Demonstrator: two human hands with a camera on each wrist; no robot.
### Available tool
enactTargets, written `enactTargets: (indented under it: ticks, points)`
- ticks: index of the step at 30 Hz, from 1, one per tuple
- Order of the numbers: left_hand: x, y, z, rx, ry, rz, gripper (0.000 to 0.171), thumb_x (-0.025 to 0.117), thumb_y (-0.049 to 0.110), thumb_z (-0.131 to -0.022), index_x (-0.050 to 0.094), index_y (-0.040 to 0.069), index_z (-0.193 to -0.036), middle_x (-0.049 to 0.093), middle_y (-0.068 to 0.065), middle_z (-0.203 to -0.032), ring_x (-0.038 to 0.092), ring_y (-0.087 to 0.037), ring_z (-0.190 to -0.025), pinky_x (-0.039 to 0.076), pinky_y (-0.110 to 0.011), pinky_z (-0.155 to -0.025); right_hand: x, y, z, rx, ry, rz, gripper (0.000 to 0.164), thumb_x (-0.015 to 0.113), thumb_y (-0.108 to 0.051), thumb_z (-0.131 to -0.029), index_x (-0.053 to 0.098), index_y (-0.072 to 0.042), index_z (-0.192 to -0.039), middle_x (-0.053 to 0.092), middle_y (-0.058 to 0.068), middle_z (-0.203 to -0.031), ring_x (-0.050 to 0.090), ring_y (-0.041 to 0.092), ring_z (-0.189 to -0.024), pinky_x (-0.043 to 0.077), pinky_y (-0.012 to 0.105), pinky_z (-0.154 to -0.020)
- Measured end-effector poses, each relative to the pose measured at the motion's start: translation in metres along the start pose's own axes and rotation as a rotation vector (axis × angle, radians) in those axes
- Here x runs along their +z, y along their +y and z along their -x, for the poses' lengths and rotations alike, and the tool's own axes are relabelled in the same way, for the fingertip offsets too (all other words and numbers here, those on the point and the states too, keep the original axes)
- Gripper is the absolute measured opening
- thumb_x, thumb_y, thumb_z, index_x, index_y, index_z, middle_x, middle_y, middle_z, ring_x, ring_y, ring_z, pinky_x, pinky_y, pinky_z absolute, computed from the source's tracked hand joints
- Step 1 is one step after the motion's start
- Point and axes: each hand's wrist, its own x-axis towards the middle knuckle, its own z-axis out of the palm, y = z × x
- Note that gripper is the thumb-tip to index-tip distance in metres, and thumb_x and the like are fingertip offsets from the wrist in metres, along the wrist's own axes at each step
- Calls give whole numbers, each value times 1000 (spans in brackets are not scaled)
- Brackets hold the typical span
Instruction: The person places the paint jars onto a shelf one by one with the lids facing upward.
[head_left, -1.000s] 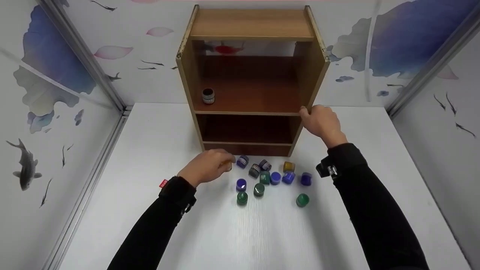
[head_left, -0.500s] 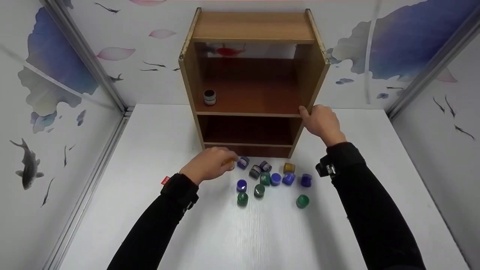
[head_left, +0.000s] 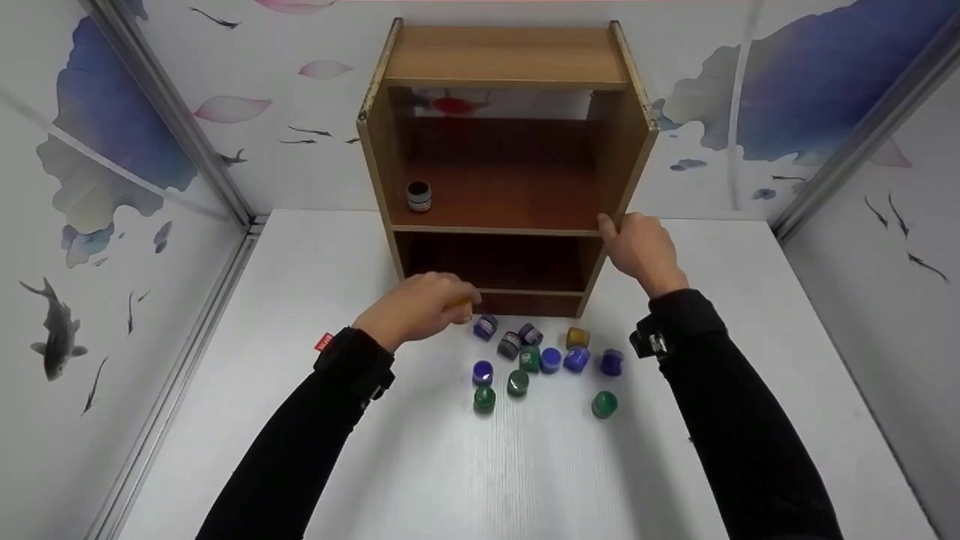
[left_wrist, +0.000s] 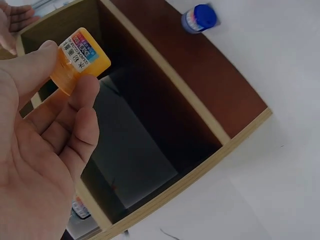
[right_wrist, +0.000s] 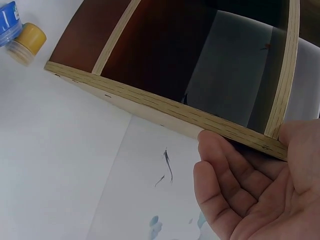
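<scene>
Jar (left_wrist: 82,56) pinched in left grip (head_left: 421,305) before cabinet (head_left: 506,54), your right grip (head_left: 643,246) clasping its side (right_wrist: 150,102): carry step likely; shelving probably needs lifting.

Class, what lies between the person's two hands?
In the head view, the open lower compartment of the wooden cabinet lies between the left hand, holding an orange jar, and the right hand.

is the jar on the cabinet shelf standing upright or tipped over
Upright. In the head view, the jar stands on the brown shelf, its dark round end facing up and a pale band showing below it.
</scene>
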Motion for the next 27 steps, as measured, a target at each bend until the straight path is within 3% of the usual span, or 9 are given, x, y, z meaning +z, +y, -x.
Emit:
enactTargets:
  ticks: [11, 19, 27]
  points:
    - [-37, 9, -3, 49, 72, -40, 28, 57, 26, -99, 65, 20, -125, 68, 0, -118, 62, -19, -109, 49, -36, -100, 1, 1, 0, 8, -7, -1, 52, 35, -42, -103, 46, -7, -66, 45, 7, -67, 48, 24, -62, 37, 35, -56]
    - [-62, 14, -10, 35, 112, -45, 31, 57, 29, -99, 63, 21, -128, 65, 0, -122, 60, -19, -112, 48, -37, -102, 0, 1, 0, 12, -13, -5, 52, 36, -41, -104, 46, -7, -66, 44, 5, -65, 47, 23, -60, 35, 33, -53]
    - [-78, 9, -18, -4, 146, -33, 32, 57, 28, -98, 61, 21, -129, 63, 0, -125, 59, -19, -114, 46, -37, -105, 1, 0, -1, -8, 3, -15, 53, 36, -40, -103, 37, -12, -59, 34, 0, -57, 40, 20, -55, 32, 32, -52]
